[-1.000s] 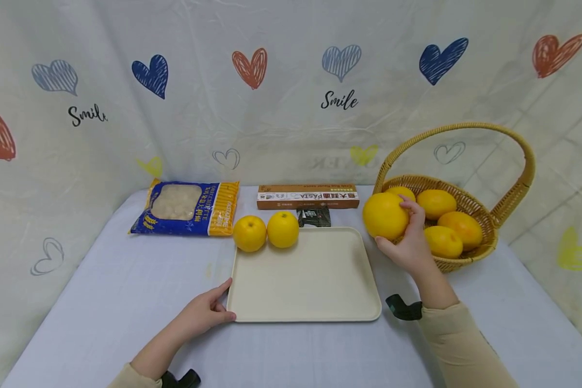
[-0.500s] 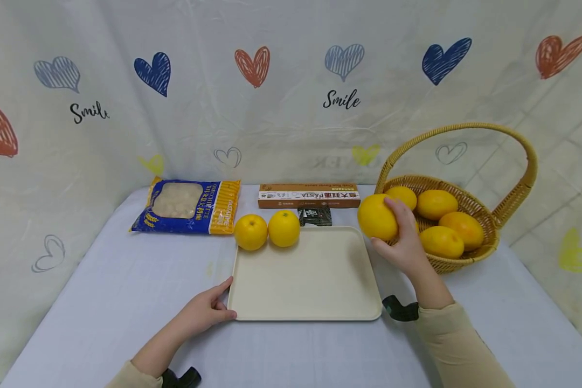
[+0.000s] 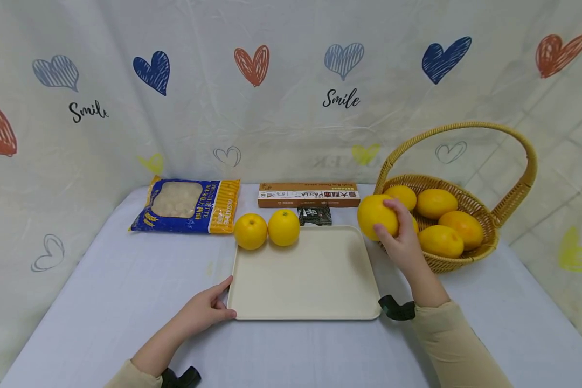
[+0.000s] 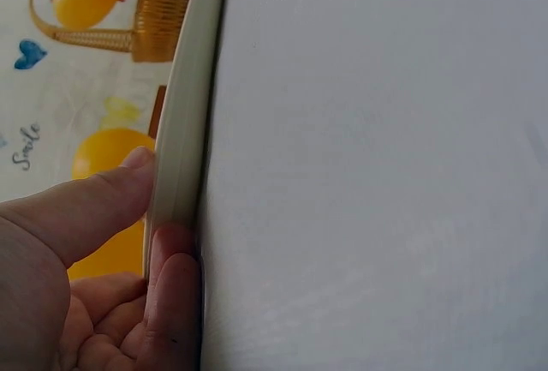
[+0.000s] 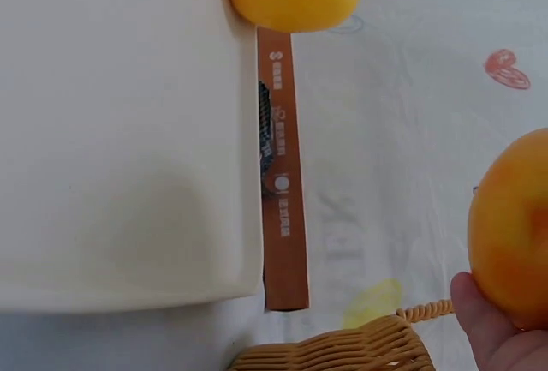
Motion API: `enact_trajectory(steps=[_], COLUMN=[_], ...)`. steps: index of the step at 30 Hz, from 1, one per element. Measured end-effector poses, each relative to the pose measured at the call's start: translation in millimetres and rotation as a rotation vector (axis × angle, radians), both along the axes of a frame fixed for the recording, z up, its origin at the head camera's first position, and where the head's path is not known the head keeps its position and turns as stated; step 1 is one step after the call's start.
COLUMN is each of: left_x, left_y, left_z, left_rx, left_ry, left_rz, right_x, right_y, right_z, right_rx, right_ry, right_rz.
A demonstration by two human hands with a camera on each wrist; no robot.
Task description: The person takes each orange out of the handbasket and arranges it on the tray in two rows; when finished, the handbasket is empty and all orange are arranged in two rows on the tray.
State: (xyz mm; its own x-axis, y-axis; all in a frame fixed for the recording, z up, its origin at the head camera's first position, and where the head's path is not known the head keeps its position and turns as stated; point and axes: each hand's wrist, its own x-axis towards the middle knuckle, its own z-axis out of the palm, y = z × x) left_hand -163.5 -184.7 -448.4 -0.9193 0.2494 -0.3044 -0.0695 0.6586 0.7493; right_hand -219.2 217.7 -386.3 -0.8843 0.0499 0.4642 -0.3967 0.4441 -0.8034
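Note:
My right hand [image 3: 401, 237] grips a round yellow orange [image 3: 377, 217] at the basket's left side, thumb in front and fingers on its right. In the right wrist view, part of the orange [image 5: 518, 230] shows at the right edge, with a fingertip against it. My left hand [image 3: 206, 308] holds the cream tray [image 3: 305, 280] at its left front corner. The left wrist view shows its thumb [image 4: 103, 195] at the rim and curled fingers along the outer wall. Two more oranges, one left [image 3: 250, 231] and one right [image 3: 283, 228], sit at the tray's back left.
The wicker basket [image 3: 490, 237] with a tall handle stands at the right, holding several yellow fruits [image 3: 436, 203]. Behind the tray lie a pasta box [image 3: 308, 195] and a small black packet [image 3: 314, 216]. A blue and yellow pasta bag [image 3: 186, 207] lies back left.
My right hand has moved slightly left with the orange, then stayed nearly still while its thumb shifted up onto the fruit's front. The left hand keeps its place at the tray.

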Motion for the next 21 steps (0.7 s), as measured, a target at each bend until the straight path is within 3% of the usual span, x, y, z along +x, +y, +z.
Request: enact_trajectory(steps=[3,11,21], left_x=[0.2,0.0,0.5], left_y=[0.3,1.3,0.2], left_z=[0.3,0.9,1.9], left_rx=[0.006,0.003,0.010], left_ry=[-0.001,-0.010,-0.011], left_rz=[0.002,0.009,-0.001], right_x=[-2.5,-0.3,-12.2], right_y=[1,-2,-19], right_z=[-3.9,-1.5,-3.8], right_rx=[-0.009,0.129,0.206], right_ry=[-0.022,-0.189,-0.192], right_rz=[-0.006,0.032,0.048])
